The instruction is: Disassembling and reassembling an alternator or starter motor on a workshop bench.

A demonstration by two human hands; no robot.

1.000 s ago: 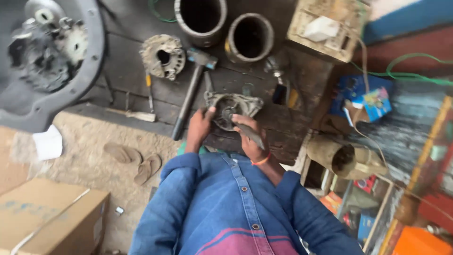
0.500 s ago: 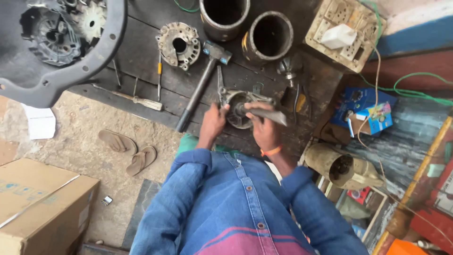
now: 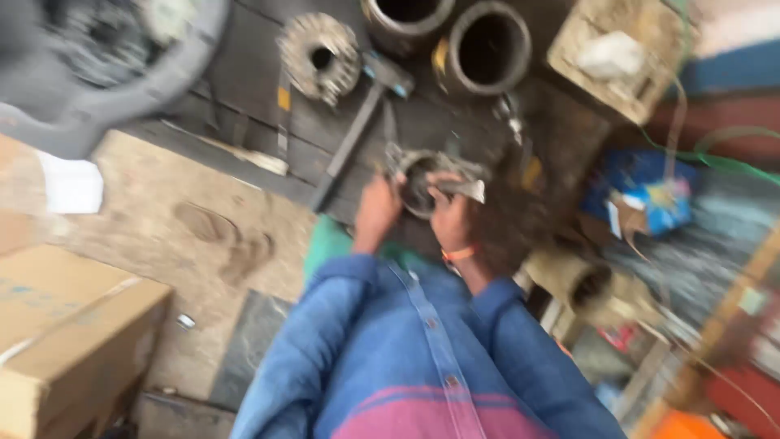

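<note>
The head view is blurred by motion. A round grey metal housing (image 3: 422,175) with a hole in its middle lies on the dark wooden bench (image 3: 244,106). My left hand (image 3: 378,211) grips its left rim. My right hand (image 3: 449,215) holds a flat metal tool (image 3: 463,189) laid across the housing's opening. An orange band sits on my right wrist. Blue denim sleeves cover both forearms.
A hammer (image 3: 357,134) lies just left of the housing, a toothed round part (image 3: 318,57) beyond it. Two dark cylinders (image 3: 487,49) stand at the back. A large grey casing (image 3: 97,65) fills the top left. A cardboard box (image 3: 65,341) sits low left, sandals (image 3: 219,236) on the floor.
The view has swung and blurred. My hands have stayed on the housing, and the tool in my right hand now lies across its opening instead of below it.
</note>
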